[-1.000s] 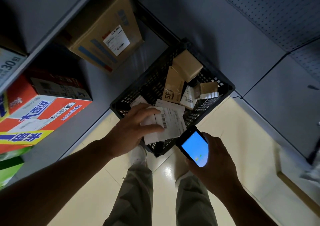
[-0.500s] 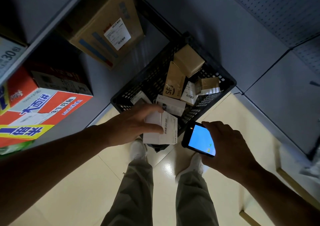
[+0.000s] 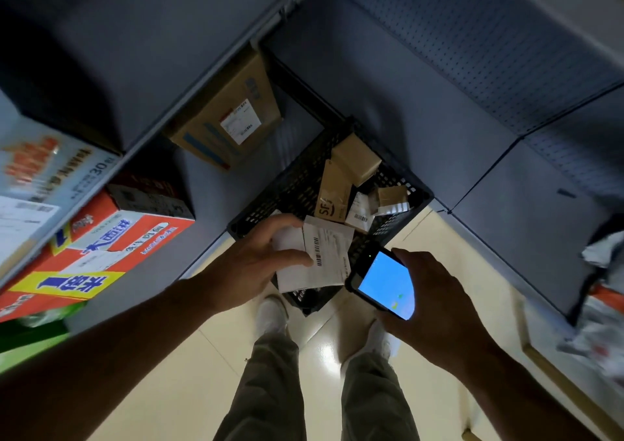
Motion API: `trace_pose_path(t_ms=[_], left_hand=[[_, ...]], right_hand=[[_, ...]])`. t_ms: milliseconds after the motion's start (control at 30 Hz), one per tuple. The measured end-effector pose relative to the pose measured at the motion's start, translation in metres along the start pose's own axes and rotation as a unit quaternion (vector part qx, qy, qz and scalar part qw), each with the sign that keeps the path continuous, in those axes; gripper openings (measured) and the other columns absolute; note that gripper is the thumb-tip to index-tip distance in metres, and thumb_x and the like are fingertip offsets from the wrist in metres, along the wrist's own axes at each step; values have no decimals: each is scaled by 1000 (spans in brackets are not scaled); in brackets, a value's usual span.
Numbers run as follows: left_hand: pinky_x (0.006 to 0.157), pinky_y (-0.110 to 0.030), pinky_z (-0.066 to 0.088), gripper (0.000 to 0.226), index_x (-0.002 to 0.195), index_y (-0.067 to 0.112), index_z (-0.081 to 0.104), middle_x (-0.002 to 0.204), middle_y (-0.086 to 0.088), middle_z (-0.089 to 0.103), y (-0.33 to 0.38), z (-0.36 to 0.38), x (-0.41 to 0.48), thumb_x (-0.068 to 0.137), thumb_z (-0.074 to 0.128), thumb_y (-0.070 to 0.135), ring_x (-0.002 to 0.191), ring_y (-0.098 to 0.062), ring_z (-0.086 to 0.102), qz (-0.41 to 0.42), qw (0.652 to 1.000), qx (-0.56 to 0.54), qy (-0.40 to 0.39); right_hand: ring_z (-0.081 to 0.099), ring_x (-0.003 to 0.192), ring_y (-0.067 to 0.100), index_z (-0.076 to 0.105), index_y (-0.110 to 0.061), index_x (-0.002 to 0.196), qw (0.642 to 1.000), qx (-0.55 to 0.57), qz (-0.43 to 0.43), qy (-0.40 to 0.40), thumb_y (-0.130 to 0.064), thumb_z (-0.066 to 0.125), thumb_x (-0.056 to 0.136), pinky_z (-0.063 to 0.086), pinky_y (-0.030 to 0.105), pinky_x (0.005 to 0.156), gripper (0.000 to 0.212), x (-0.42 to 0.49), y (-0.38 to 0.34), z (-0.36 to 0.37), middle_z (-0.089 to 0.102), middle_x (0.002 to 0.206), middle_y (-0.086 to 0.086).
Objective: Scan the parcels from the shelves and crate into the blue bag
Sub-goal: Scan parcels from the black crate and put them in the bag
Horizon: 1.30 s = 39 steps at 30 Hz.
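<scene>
- Fingers (image 3: 283,226) and thumb of the left hand (image 3: 250,268) are pinched on a white parcel (image 3: 327,261). The fingers are laid along its top edge and the thumb is pressed on its label beside the barcode.
- Fingers of the right hand (image 3: 439,292) are curled round a phone (image 3: 385,285), which is held just beside the parcel's right edge with its blue screen lit.
- The white parcel is held above the near corner of the crate (image 3: 290,184), label up. The scanning of this one piece is judged to be under way.
- Much of the task is judged to be left. Several parcels are seen in the crate, among them a brown box (image 3: 356,162) at the far corner and a brown envelope (image 3: 334,197) leaned below it, and cartons remain on the shelves (image 3: 189,79).
- The blue bag is not seen, so what has already been bagged cannot be told.
- A dim storeroom corner is shown, closed in by grey perforated panels (image 3: 489,42) at the right and a glossy cream floor (image 3: 175,383) below.
- Grey metal shelves are set along the left. A large cardboard carton (image 3: 216,130) with a white label lies near the inner end of the lower shelf, and a red and white printed box (image 3: 111,248) lies nearer the front edge.
- The black slotted crate is stood on the floor in the corner between the shelves and the panels.
- Pale wrapped packages (image 3: 604,255) are blurred at the right edge and cannot be made out further.
</scene>
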<state>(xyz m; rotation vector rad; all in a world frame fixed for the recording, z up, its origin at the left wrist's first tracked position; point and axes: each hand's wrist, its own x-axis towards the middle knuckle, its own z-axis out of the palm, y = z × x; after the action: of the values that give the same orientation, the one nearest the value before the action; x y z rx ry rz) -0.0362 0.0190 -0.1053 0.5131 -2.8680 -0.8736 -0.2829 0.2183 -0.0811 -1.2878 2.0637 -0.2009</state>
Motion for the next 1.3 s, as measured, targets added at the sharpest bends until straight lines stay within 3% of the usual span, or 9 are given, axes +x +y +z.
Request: trace_pose_path(t_ms=[67, 167, 267, 367, 500, 733, 1000, 1233, 1300], left_hand=[[113, -22, 43, 57, 139, 39, 50, 149, 14, 47, 23, -29, 5, 88, 71, 54, 134, 3, 47, -49, 999, -19, 16], [109, -7, 36, 34, 125, 25, 65, 154, -2, 38, 54, -88, 11, 93, 72, 16, 137, -2, 39, -38, 998, -2, 50], [107, -8, 39, 35, 123, 24, 68, 154, 9, 35, 88, -152, 17, 92, 70, 6, 138, 13, 34, -45, 992, -39, 111], [109, -11, 39, 43, 116, 23, 71, 154, -9, 31, 125, -219, 22, 85, 75, -7, 141, 11, 29, -4, 989, -24, 147], [102, -28, 51, 54, 120, 24, 66, 151, -16, 35, 167, -309, 19, 77, 84, -4, 143, -4, 36, 55, 976, -46, 205], [112, -16, 35, 60, 126, 23, 58, 148, -22, 37, 212, -420, -19, 75, 89, 22, 148, -16, 32, 98, 956, 0, 275], [112, -27, 41, 63, 124, 31, 59, 155, -7, 30, 236, -469, -68, 72, 90, 47, 147, -21, 35, 94, 942, -2, 322], [110, -22, 40, 51, 117, 27, 65, 156, -12, 31, 262, -475, -110, 73, 90, 36, 146, -23, 37, 9, 909, 48, 413], [104, -21, 44, 51, 116, 25, 65, 152, -11, 35, 274, -474, -128, 73, 91, 34, 142, -24, 43, -31, 900, 63, 430]], right_hand=[[55, 107, 11, 43, -28, 136, 999, 32, 4, 20, -55, 83, 63, 48, 20, 92, 87, -7, -23, -30, 54, 121, -9], [59, 101, 12, 50, -24, 132, 993, 90, -1, 75, -49, 86, 62, 51, 23, 88, 82, -24, -64, -82, 59, 114, -6], [58, 99, 10, 50, -27, 131, 983, 123, -31, 135, -51, 83, 62, 56, 30, 85, 80, -44, -112, -141, 57, 113, -9], [52, 99, -1, 44, -40, 129, 971, 146, -56, 181, -43, 88, 63, 42, 11, 83, 80, -71, -159, -204, 47, 109, -26], [47, 105, 0, 44, -37, 135, 958, 129, -79, 245, -47, 85, 63, 39, 20, 83, 83, -113, -215, -271, 47, 118, -21], [41, 105, -14, 39, -48, 132, 923, 153, -129, 328, -45, 84, 67, 34, 8, 83, 80, -179, -301, -325, 45, 120, -28], [45, 116, 3, 41, -45, 134, 919, 173, -172, 308, -42, 92, 56, 42, 30, 99, 94, -211, -367, -332, 44, 124, -26], [38, 103, -22, 30, -55, 120, 915, 156, -297, 222, -38, 93, 57, 30, 4, 78, 91, -201, -385, -350, 33, 113, -40], [49, 105, -12, 37, -57, 120, 910, 133, -342, 195, -45, 93, 55, 35, 2, 74, 86, -195, -394, -354, 42, 113, -36]])
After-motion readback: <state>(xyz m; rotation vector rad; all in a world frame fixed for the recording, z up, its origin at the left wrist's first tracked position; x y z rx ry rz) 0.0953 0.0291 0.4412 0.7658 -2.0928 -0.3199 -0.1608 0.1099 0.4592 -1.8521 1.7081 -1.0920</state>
